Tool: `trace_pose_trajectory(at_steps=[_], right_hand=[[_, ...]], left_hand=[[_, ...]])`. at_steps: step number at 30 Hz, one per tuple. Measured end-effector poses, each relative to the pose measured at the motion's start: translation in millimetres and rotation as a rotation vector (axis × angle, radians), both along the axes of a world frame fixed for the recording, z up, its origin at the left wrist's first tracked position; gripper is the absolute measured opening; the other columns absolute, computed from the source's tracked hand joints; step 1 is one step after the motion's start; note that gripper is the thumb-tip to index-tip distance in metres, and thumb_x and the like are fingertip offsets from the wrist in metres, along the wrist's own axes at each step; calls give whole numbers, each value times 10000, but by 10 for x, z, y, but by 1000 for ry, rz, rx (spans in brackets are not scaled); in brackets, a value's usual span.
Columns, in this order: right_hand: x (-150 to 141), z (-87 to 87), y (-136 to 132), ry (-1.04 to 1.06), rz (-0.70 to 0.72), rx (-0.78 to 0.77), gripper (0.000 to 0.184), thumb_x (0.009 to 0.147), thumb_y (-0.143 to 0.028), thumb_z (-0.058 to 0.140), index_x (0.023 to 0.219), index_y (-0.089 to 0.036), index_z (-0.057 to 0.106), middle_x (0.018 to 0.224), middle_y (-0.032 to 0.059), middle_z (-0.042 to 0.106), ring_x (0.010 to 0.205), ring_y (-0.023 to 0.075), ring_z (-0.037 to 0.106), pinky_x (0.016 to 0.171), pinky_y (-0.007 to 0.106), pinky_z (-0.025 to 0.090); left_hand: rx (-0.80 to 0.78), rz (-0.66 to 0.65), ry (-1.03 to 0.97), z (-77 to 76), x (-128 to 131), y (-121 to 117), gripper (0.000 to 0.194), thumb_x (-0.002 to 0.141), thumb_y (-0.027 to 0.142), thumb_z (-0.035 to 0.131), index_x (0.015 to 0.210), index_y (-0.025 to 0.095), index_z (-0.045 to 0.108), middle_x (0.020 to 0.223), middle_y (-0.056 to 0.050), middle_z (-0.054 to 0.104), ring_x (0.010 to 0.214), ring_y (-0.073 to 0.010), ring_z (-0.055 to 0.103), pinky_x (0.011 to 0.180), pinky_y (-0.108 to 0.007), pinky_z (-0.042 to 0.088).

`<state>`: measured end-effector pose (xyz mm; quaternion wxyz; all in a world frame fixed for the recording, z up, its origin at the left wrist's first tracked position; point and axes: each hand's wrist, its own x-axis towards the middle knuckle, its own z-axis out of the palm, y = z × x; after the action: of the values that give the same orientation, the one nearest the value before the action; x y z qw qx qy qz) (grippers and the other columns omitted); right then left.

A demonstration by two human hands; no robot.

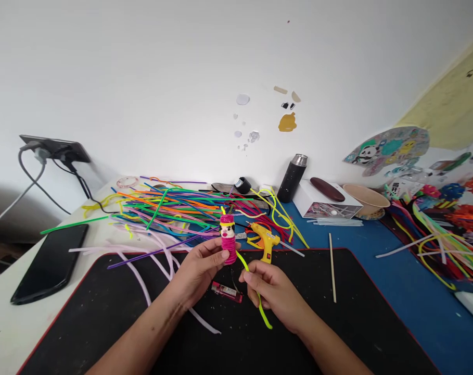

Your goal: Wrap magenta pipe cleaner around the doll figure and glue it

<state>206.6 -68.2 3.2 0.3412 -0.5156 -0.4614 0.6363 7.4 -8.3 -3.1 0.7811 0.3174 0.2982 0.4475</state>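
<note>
My left hand (203, 268) is closed around a small pipe-cleaner doll (228, 245), held upright. The doll has a magenta wound body, a pale face with dark hair and a pink mouth, and a magenta hat with a yellow band. A yellow-green pipe cleaner (264, 312) runs from beside the doll's body down through the fingers of my right hand (269, 286), which pinches it. Its lower end hangs free. Behind the hands lies a yellow hot glue gun (266, 239). A red lighter (227, 292) lies on the black mat (298, 338) between my hands.
Many coloured pipe cleaners (174, 208) lie heaped along the wall, with more at the right (443, 234). A black phone (51, 263) is at the left. A thin wooden stick (332, 268), a black flask (293, 178), a white box (326, 200) and a bowl (365, 197) stand or lie to the right.
</note>
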Motion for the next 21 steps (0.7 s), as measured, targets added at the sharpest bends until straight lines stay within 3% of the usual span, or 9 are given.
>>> trace_pose_trajectory(at_steps=[5, 21], right_hand=[[19, -31, -19, -40, -23, 42, 556, 907, -732, 661, 944, -181, 732, 477, -50, 545, 454, 114, 384, 517, 265, 276], [232, -31, -166, -57, 26, -51, 567, 909, -712, 637, 970, -160, 750, 449, -66, 529, 416, 105, 347, 494, 262, 264]], left_hand=[[-41, 56, -15, -15, 10, 19, 360, 632, 298, 1036, 937, 185, 882, 973, -92, 861, 885, -191, 756, 874, -270, 565], [-62, 230, 7, -51, -73, 148, 404, 576, 307, 1056, 907, 150, 887, 929, -107, 852, 828, -187, 756, 824, -242, 614]])
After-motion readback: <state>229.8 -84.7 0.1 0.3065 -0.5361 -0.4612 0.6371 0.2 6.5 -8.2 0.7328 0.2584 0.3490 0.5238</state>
